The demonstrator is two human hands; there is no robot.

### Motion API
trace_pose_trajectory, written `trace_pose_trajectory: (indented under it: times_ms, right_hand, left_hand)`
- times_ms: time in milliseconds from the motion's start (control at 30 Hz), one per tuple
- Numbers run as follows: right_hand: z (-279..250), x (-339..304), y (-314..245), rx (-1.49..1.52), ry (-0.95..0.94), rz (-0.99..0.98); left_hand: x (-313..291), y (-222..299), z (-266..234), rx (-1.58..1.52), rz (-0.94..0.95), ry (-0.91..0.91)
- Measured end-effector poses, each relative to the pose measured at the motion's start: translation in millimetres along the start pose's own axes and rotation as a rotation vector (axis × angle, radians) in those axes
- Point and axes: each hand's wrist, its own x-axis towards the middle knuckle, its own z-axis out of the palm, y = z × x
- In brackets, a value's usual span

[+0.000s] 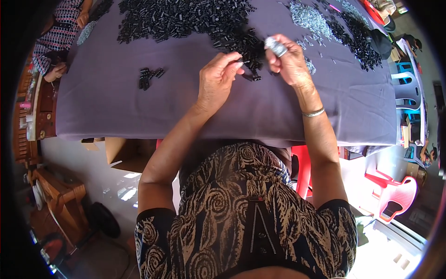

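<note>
My left hand [217, 80] is raised over the purple-grey tablecloth [186, 123], thumb and fingers pinched together. Between their tips shows a small dark piece [241, 60] with a pale end, too small to make out fully. Across from it, my right hand [293, 63] is curled round a short, silvery, rounded object [277, 47]; motion blurs its fingers and hides the exact kind. The two hands are apart. Just beyond and between them lie loose short black tubes [253, 49], spilling from a large pile [181, 18]. A few similar black pieces [147, 78] lie left of my left hand.
Small clear or silvery parts [311, 21] are heaped at the far right, beside another black heap [362, 46]. Another person's hand [58, 70] rests at the table's left edge. A cardboard box [130, 151] is under the table; a red plastic chair [395, 195] stands right.
</note>
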Motion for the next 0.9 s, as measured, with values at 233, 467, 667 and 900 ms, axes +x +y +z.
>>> trace_pose_trajectory:
  times_ms: [233,467,667,900]
  right_hand:
    - [-29,-6,-24,-0.678,0.052,0.075]
    - [-30,-4,-13,-0.760,-0.020,-0.167]
    - [-43,-9,-27,-0.947,-0.134,0.081]
    - [-32,-13,-28,-1.049,-0.178,0.078]
  left_hand:
    - [0,-2,-3,-0.150,-0.056,0.042]
    - [1,0,-2,-0.165,-0.098,0.001]
    - [-1,-3,-2,-0.094,-0.133,-0.029]
    - [-1,-1,-1,-0.040,-0.107,-0.015]
